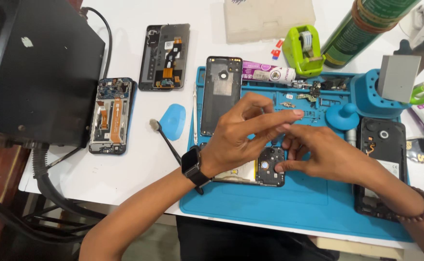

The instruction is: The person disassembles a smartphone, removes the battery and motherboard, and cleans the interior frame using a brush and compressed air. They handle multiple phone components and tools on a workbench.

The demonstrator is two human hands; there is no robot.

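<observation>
An opened phone (265, 169) lies on the blue work mat (289, 203), its black camera end showing. My left hand (243, 130), with a black smartwatch (193, 166) on the wrist, hovers over the phone with the fingertips pinched together; whether something tiny sits between them I cannot tell. My right hand (321, 152), with a bead bracelet (417, 208), rests on the phone's camera end, its fingertips meeting those of the left hand. A black back cover (221, 94) lies on the mat to the left, beyond the hands.
Another opened phone (383, 150) lies at the mat's right. Two more opened phones (111, 116) (166, 55) lie on the white table, beside a blue pick (173, 121) and a brush (166, 142). A black machine (38, 67) stands left; tape dispenser (303, 50), glue tube (267, 73) and green can (362, 29) behind.
</observation>
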